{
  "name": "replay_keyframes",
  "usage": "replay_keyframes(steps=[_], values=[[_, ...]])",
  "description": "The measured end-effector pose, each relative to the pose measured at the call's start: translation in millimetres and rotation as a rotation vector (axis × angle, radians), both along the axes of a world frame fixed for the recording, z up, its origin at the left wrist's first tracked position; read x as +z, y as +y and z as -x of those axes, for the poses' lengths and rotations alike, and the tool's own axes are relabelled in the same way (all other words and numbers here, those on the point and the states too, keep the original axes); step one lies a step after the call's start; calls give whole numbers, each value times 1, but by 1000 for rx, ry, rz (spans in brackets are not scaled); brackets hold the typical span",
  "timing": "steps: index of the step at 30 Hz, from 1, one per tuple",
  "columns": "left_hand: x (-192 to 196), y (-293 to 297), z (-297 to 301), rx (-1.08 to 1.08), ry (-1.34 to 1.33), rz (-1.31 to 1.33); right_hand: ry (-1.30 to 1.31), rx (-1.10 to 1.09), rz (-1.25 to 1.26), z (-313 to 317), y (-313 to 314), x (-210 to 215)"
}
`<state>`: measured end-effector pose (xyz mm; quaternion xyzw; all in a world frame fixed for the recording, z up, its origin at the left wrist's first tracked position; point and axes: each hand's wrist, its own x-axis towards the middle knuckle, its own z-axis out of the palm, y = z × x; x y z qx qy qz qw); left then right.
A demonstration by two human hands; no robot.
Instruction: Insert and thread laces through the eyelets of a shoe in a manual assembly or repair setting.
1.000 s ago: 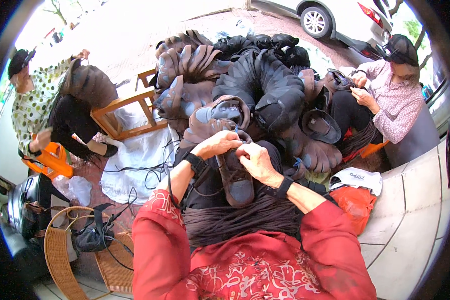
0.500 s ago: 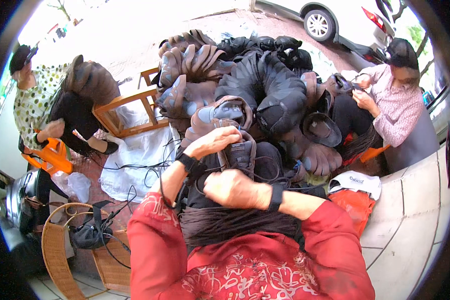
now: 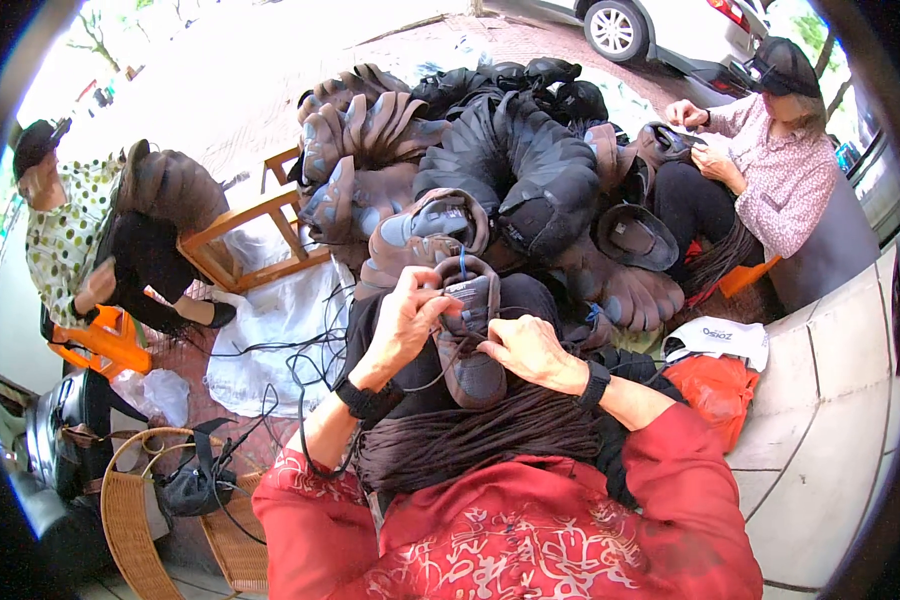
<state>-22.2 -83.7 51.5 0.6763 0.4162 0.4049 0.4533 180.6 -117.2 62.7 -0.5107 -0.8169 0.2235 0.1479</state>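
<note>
A brown-grey sneaker (image 3: 473, 378) rests on my lap, its toe pointed at me and its opening away. My left hand (image 3: 407, 318) is closed in a pinch at the left side of the tongue, seemingly on a dark shoelace; the fingers partly hide it. On the other side, my right hand (image 3: 535, 350) grips the sneaker's edge by the eyelets, fingers bent. Thin dark lace crosses the front between both hands. Under the toe, a thick bundle of dark brown shoelaces (image 3: 480, 440) lies across my lap. Just beyond stands another brown sneaker with a blue-grey lining (image 3: 440, 225).
A large heap of nested black shoes (image 3: 510, 160) and brown ones fills the middle. People sit working at left (image 3: 80, 220) and right (image 3: 770, 150). A wooden frame stool (image 3: 240, 240), wicker chair (image 3: 130, 510), red bag (image 3: 715, 395) and white cap (image 3: 720, 340) stand around me.
Both hands have shifted; the right moved right and up from above my lap to the sneaker's edge. The left moved lower beside the tongue. The sneaker's toe has come into sight.
</note>
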Motion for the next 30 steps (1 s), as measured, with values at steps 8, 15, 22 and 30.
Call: replay_keyframes(steps=[8,15,22,30], values=[[15,6,-4,-72,-255,137,62,77,155,-2,2,-15],[7,5,-9,-66,149,-127,77,110,162,-7,2,-15],[6,9,-9,-145,535,-873,127,138,138,-8,2,-17],[-2,3,-9,-77,714,-851,156,154,108,-12,4,-22]])
